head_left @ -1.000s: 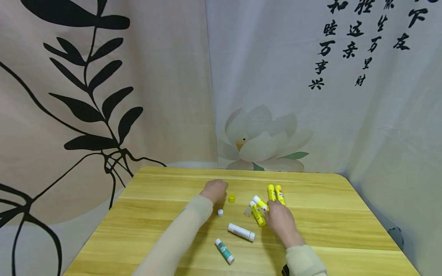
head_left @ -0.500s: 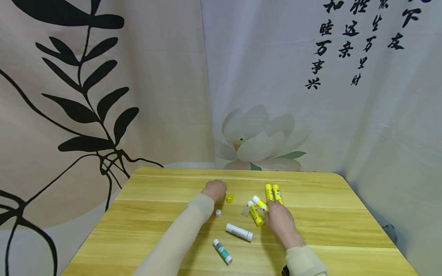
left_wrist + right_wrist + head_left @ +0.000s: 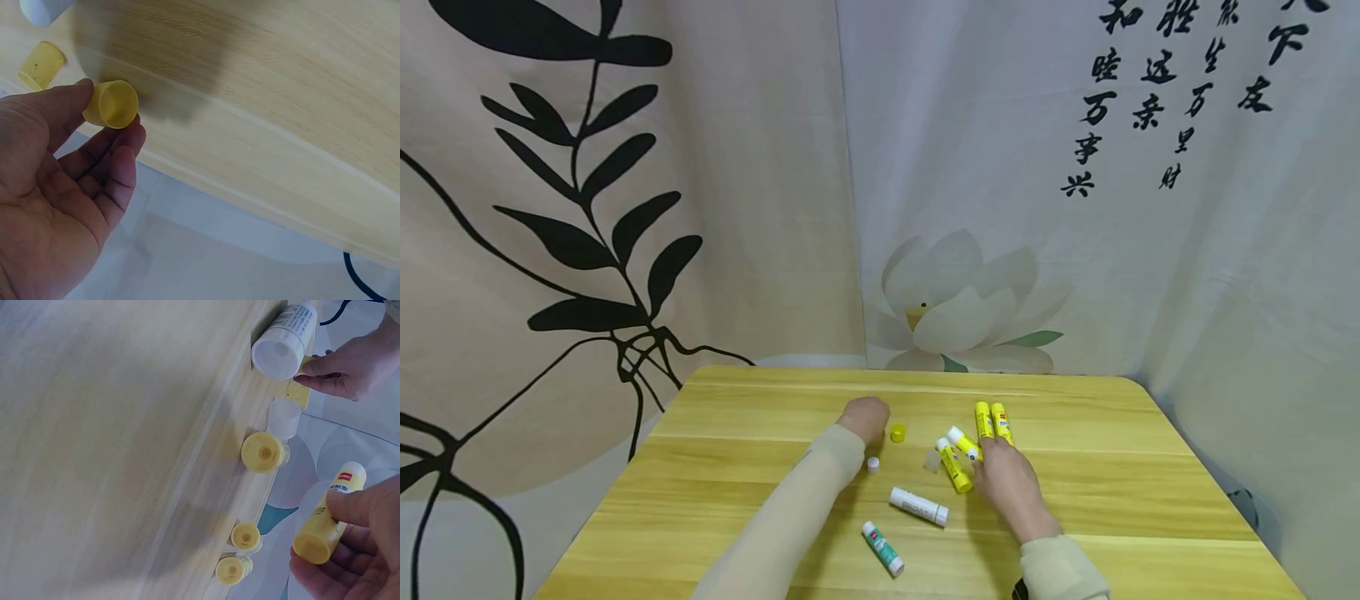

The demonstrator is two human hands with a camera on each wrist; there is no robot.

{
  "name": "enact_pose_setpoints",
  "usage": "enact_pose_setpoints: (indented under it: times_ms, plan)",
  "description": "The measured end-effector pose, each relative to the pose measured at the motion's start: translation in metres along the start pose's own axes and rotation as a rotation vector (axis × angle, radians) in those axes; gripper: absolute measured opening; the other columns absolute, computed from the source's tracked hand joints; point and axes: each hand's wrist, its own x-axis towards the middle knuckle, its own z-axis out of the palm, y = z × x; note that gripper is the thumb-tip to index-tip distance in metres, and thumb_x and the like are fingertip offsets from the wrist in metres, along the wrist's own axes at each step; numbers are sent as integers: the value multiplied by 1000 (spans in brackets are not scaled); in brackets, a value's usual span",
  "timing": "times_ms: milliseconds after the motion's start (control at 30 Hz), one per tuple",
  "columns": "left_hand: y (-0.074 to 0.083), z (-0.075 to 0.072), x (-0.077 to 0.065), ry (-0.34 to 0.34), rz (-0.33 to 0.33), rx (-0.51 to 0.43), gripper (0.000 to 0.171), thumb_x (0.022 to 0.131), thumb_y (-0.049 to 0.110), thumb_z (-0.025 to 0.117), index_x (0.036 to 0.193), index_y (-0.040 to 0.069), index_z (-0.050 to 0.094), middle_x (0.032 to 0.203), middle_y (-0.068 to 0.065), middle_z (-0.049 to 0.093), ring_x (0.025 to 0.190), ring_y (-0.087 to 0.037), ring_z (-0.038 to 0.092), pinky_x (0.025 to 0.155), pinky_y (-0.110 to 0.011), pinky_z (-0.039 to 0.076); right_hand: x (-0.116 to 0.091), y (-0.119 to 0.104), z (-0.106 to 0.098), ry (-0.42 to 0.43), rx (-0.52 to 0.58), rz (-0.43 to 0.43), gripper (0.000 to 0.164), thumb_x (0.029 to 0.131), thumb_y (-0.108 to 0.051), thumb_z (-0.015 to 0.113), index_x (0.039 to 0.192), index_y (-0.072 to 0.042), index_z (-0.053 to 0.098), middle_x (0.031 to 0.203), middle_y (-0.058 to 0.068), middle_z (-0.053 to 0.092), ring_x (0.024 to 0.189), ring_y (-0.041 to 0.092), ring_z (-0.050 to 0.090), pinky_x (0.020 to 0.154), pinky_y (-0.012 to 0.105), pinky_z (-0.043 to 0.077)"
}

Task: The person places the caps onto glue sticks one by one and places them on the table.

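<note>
On the table (image 3: 1112, 500), two sticks (image 3: 983, 419) lie side by side beyond the right hand (image 3: 1009, 479), which holds a third stick (image 3: 322, 519). A fourth stick (image 3: 957, 471) lies to its left, a loose cap (image 3: 932, 461) apparently just left of that. The left hand (image 3: 865, 418) holds a second cap (image 3: 117, 107); a third cap (image 3: 898, 433) lies just right, a fourth cap (image 3: 873, 465) in front. Nearer lies a tube (image 3: 917, 506), then the fifth stick (image 3: 883, 549).

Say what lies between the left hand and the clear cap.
Head view: a yellow cap lies between the left hand and clear cap.

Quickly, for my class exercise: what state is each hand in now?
Left hand: pinching a yellow cap.
Right hand: holding a yellow glue stick.
</note>
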Motion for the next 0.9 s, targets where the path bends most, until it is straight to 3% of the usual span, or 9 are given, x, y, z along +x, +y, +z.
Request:
enact_pose_setpoints:
  times_ms: [400, 633, 900]
  plan:
    - [-8, 6, -5, -5, -48, -17, 8, 89, 8, 69, 95, 8, 74, 99, -7, 70, 92, -22, 65, 81, -36, 56, 1, -1, 0, -15, 7, 16, 32, 86, -5, 73, 112, 11, 64, 98, 22, 64, 83, 32, 65, 73, 46, 56]
    - [-14, 1, -12, -40, -84, -32, 12, 85, 7, 70, 96, 5, 73, 97, -10, 66, 89, -24, 61, 81, -37, 55, 2, 1, 3, -25, -1, 21, 31, 86, -6, 73, 111, 10, 64, 96, 20, 64, 80, 30, 65, 71, 45, 56]
    - [-21, 0, -18, -21, -73, -18, 11, 84, 4, 68, 94, 5, 72, 91, -10, 63, 88, -25, 60, 82, -39, 55, 4, 0, 3, -19, -1, 13, 29, 86, -7, 73, 108, 9, 64, 93, 18, 63, 76, 27, 63, 68, 44, 56]
